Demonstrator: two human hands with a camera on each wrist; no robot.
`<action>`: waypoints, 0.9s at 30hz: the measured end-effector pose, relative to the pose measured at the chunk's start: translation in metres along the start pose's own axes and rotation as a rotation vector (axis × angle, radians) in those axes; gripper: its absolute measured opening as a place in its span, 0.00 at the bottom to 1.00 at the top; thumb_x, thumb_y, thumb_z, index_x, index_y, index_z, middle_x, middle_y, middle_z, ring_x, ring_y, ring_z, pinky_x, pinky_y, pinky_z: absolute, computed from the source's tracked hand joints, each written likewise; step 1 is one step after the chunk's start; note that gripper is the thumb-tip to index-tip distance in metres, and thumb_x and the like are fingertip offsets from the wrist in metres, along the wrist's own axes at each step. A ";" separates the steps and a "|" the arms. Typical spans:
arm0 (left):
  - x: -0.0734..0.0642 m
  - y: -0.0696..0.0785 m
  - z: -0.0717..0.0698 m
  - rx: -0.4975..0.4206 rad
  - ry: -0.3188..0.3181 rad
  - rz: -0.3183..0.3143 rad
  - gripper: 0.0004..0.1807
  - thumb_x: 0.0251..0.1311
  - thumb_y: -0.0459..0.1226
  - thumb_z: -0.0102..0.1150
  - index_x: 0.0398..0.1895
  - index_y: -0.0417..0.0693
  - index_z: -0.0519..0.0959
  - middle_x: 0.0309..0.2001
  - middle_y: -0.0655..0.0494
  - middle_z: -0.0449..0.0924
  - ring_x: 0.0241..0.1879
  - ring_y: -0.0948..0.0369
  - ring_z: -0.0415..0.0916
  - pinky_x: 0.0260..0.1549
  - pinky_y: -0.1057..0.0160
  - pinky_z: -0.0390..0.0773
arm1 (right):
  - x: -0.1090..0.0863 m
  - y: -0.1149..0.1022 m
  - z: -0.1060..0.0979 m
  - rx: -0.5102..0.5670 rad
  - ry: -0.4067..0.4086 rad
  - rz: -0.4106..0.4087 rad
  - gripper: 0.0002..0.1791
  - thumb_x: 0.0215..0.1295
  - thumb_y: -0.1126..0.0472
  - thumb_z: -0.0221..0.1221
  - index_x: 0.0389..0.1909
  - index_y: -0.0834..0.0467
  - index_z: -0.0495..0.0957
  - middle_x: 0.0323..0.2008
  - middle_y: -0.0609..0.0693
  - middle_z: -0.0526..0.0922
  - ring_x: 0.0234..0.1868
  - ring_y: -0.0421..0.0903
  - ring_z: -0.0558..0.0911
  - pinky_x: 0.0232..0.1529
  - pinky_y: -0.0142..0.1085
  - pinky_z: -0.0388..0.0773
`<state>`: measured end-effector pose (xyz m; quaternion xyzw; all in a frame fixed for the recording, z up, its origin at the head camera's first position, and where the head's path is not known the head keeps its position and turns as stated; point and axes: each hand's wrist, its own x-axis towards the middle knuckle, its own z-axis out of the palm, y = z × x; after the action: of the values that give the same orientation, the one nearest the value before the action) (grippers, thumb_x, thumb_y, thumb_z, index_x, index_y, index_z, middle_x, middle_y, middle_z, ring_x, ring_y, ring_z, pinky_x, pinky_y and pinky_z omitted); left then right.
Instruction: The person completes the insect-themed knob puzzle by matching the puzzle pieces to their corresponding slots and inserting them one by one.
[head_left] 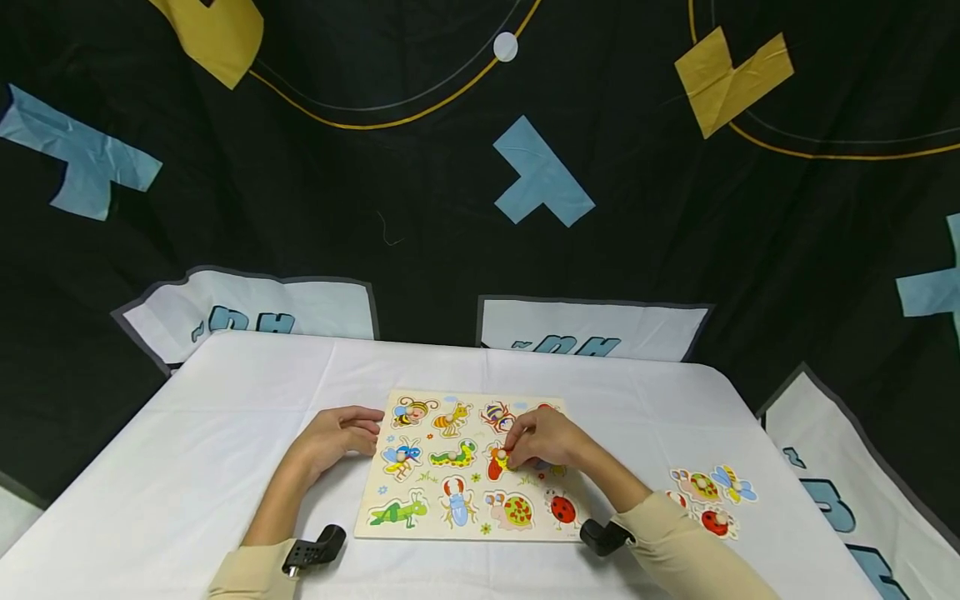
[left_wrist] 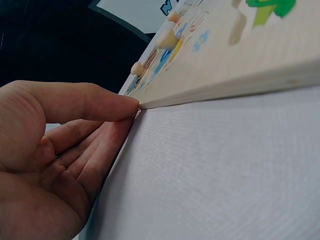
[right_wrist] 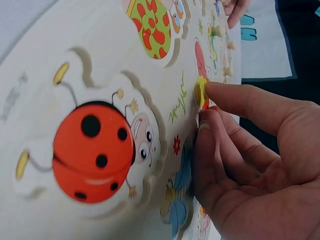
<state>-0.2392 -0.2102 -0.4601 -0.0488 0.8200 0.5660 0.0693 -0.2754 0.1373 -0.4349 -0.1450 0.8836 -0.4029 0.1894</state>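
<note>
A wooden puzzle board (head_left: pixel 435 533) with printed insects lies flat on the table. My right hand (head_left: pixel 551 437) is over its right half and pinches a small red and yellow insect puzzle piece (head_left: pixel 495 464) at its place in the middle row. In the right wrist view, thumb and forefinger meet at the yellow part of that piece (right_wrist: pixel 201 92); the hand hides some of it. Beside the board's left edge is my left hand (head_left: pixel 337 433), its thumb tip touching the edge and its fingers extended. Near the right hand, the ladybug recess (right_wrist: pixel 95 150) shows its printed picture without a piece.
Loose pieces lie on the white tablecloth (head_left: pixel 187 467) at the right: a snail (head_left: pixel 701 485), a blue-winged insect (head_left: pixel 733 484) and a ladybug (head_left: pixel 717 522), with another partly behind the right sleeve (head_left: pixel 686 542). Knobbed pieces such as a caterpillar (head_left: pixel 453 454) sit in the board.
</note>
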 end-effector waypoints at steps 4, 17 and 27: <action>0.000 0.000 0.000 -0.006 0.000 -0.002 0.33 0.44 0.26 0.68 0.61 0.35 0.78 0.48 0.44 0.84 0.41 0.59 0.82 0.40 0.66 0.77 | -0.001 0.003 -0.006 0.001 0.021 0.004 0.10 0.47 0.64 0.75 0.31 0.59 0.85 0.23 0.46 0.85 0.23 0.42 0.78 0.29 0.34 0.76; 0.001 -0.001 0.000 0.016 0.012 -0.003 0.33 0.44 0.27 0.69 0.61 0.36 0.78 0.47 0.46 0.84 0.41 0.59 0.81 0.41 0.66 0.77 | -0.008 0.010 -0.032 -0.035 0.117 0.072 0.10 0.50 0.61 0.75 0.32 0.57 0.85 0.25 0.48 0.82 0.24 0.45 0.77 0.29 0.35 0.75; 0.002 -0.001 0.000 0.024 0.011 0.006 0.33 0.45 0.27 0.69 0.61 0.35 0.78 0.48 0.45 0.84 0.40 0.60 0.81 0.40 0.66 0.77 | -0.020 0.016 -0.057 -0.046 0.146 0.103 0.11 0.51 0.61 0.74 0.35 0.59 0.85 0.25 0.49 0.82 0.25 0.44 0.76 0.31 0.39 0.77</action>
<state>-0.2406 -0.2111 -0.4614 -0.0486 0.8272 0.5561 0.0635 -0.2847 0.1932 -0.4086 -0.0740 0.9103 -0.3818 0.1416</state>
